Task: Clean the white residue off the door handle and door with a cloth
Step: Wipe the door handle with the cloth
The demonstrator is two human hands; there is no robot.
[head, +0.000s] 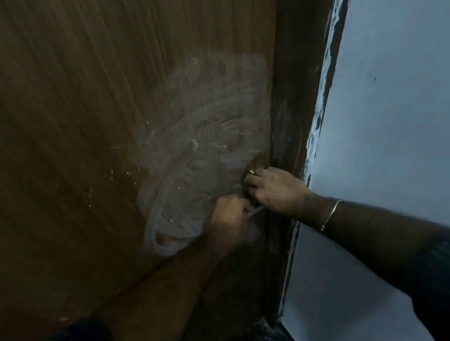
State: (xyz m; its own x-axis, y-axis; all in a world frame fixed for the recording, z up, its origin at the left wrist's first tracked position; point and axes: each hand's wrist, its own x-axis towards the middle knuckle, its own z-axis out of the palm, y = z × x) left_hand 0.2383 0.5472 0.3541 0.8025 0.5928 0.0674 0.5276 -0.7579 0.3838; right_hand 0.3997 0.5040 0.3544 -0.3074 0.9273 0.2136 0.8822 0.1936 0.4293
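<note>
white residue (192,148) is still smearing the wooden door (66,119) in wide swirls, so most wiping looks undone. the right hand (270,189) is gripping the door handle (256,165) at the door's edge; the left hand (229,214) is clenching just below, apparently around a cloth, though it is too dim to tell.

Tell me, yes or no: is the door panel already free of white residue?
No: broad white residue swirls cover the door beside both hands.

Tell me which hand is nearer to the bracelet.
Right. The bracelet sits on the wrist of the right hand. The left hand is farther away, lower and to the left, at the door.
</note>
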